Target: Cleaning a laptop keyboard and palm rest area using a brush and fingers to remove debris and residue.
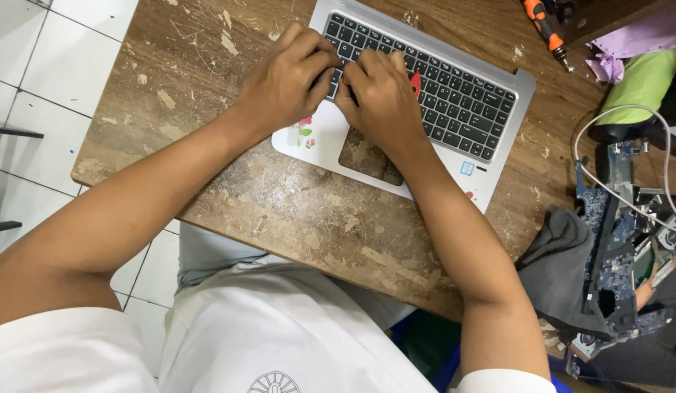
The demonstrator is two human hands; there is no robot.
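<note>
Both hands rest side by side on the left part of the keyboard: the left hand [287, 76] is curled with its fingers bent down onto the keys, and the right hand [378, 94] is likewise curled, pinching a small red triangular plastic pick [415, 81] that shows beside its knuckles; whether either hand grips a key itself cannot be told. Beneath them lies the worn brown wooden table [294, 211], its top scratched and flaked pale. On it sits the silver laptop palmrest with black keyboard [454, 102], set at a slant, with an open rectangular touchpad cut-out [363, 156] through which the wood shows, and small flower stickers [305, 131] on its near-left corner. At the right edge, well apart from the hands, lie a grey cloth [563, 255], a blue circuit board [614, 240] and a looping white cable [622, 116]. An orange-and-black screwdriver [545, 29] lies near the far right corner.
</note>
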